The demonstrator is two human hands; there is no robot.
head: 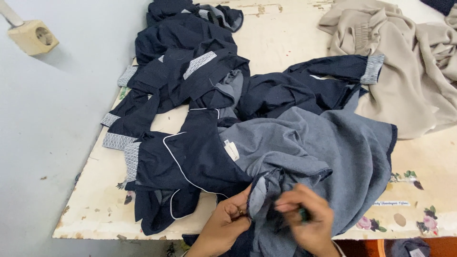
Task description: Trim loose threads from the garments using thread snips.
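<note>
A: What is held at the near edge of the table?

B: A navy pyjama top, turned so that its grey inner side shows, is gripped at a stitched hem edge. The edge is pinched by the fingers of the left hand, which are closed on the fabric. The right hand is blurred; its fingers seem to be curled around a small dark-green tool, pressed against the same edge, though what kind of tool it is cannot be told.

A: And where is the garment lying?

B: Most of it is spread over the table in front of the person, with the held edge lifted just off the near rim. A white label is seen on its inner side, and white piping runs along the navy collar part beside it.

A: How far along does the work seem?

B: That can only be judged loosely. A pile of like navy garments with patterned grey cuffs is heaped to the far left, and a beige garment is crumpled at the far right. Whether those pieces are finished or waiting cannot be told. Only one top is in hand, and its hem is being worked on.

A: Anything else?

B: A cream wall socket is fixed at the upper left.
</note>
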